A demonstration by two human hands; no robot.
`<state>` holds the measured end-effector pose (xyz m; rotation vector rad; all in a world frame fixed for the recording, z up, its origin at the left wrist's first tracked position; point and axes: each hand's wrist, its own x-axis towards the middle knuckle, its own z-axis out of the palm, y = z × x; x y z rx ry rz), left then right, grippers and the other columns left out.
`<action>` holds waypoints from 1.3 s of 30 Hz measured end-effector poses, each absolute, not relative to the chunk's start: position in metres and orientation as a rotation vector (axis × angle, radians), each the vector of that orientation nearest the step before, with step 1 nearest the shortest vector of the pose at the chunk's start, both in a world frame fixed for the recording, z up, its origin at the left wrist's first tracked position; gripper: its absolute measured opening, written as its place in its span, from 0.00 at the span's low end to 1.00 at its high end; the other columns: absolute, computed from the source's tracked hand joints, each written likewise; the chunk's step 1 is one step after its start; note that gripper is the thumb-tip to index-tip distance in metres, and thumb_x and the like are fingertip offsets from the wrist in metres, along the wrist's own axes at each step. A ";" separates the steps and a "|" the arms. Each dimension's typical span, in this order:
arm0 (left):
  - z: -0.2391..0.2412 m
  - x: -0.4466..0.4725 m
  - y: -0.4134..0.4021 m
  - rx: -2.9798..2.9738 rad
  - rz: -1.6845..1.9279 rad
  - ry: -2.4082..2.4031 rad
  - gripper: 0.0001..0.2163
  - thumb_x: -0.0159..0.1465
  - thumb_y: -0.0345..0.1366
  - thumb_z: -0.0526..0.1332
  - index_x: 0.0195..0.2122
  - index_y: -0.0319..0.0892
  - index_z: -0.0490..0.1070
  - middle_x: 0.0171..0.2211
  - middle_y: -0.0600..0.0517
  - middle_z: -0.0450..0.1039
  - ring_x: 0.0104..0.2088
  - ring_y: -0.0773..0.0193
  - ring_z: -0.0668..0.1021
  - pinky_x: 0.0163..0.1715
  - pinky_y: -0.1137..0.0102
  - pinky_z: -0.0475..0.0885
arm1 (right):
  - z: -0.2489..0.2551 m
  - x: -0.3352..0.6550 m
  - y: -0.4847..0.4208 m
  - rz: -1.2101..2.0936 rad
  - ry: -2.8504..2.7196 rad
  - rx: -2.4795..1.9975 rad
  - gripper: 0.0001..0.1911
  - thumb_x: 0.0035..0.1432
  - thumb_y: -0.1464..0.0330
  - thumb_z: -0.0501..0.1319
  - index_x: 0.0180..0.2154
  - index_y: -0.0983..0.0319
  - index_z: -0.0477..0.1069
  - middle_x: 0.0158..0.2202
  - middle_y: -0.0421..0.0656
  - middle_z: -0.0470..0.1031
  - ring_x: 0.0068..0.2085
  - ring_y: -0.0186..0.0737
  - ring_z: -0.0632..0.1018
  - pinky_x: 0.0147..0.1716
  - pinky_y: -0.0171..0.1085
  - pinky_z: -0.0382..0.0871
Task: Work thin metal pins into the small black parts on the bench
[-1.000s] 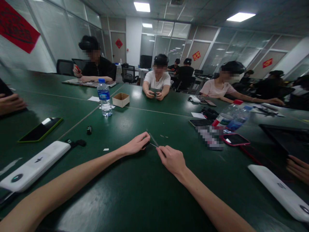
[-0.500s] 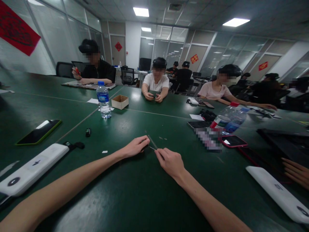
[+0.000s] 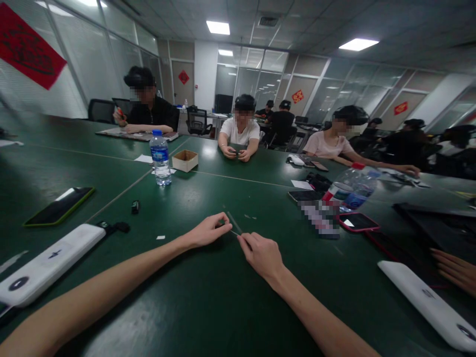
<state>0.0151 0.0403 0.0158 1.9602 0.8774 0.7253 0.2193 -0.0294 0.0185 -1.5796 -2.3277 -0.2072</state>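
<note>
Both hands meet above the green table (image 3: 178,307) in the middle of the view. My right hand (image 3: 262,255) is closed with its fingers pinched around the near end of a thin, flat, see-through strip (image 3: 234,222), which points up and away to the left. My left hand (image 3: 210,229) is closed too, thumb and forefinger pressed together just left of the strip. A thin pale line runs from its fingertips to the right fingertips. Whether that line is an edge of the strip or a separate piece, I cannot tell.
A water bottle (image 3: 160,158) and an open box (image 3: 185,161) stand beyond my left hand. Phones and white devices (image 3: 55,265) lie at both sides. More bottles (image 3: 344,186) are at right. Another person's hand (image 3: 455,267) rests at the right edge. Several people sit around the table.
My left fingertips have shifted slightly down and right, with thumb and forefinger now more visibly pinched. The right hand holds nearly the same place; the whole view has moved slightly down.
</note>
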 end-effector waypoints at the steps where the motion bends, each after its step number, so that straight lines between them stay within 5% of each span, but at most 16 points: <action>1: 0.015 0.015 0.041 1.943 0.723 0.878 0.15 0.65 0.48 0.53 0.37 0.40 0.64 0.24 0.57 0.63 0.25 0.68 0.67 0.26 0.73 0.61 | 0.019 0.219 -0.030 -0.200 -2.326 -1.584 0.22 0.68 0.59 0.45 0.38 0.59 0.75 0.30 0.42 0.75 0.28 0.32 0.74 0.25 0.29 0.59; 22: 0.006 0.025 0.042 1.592 0.791 0.836 0.15 0.63 0.49 0.54 0.29 0.41 0.59 0.17 0.61 0.54 0.18 0.72 0.58 0.19 0.76 0.51 | 0.020 0.215 -0.036 -0.203 -2.318 -1.530 0.22 0.68 0.62 0.45 0.40 0.61 0.76 0.30 0.43 0.75 0.27 0.30 0.72 0.25 0.28 0.59; 30: 0.006 0.025 0.050 1.491 0.804 0.828 0.17 0.61 0.50 0.57 0.30 0.40 0.61 0.17 0.61 0.54 0.17 0.74 0.57 0.18 0.76 0.49 | 0.020 0.199 -0.050 -0.335 -2.651 -0.895 0.18 0.66 0.61 0.49 0.33 0.58 0.75 0.26 0.39 0.73 0.25 0.29 0.68 0.25 0.31 0.54; 39: 0.006 0.018 0.050 1.426 0.740 0.718 0.16 0.63 0.49 0.55 0.33 0.39 0.63 0.17 0.61 0.53 0.17 0.73 0.57 0.19 0.75 0.48 | 0.018 0.224 -0.029 -0.284 -2.313 -1.461 0.20 0.67 0.62 0.47 0.38 0.61 0.76 0.29 0.42 0.75 0.28 0.30 0.72 0.27 0.30 0.58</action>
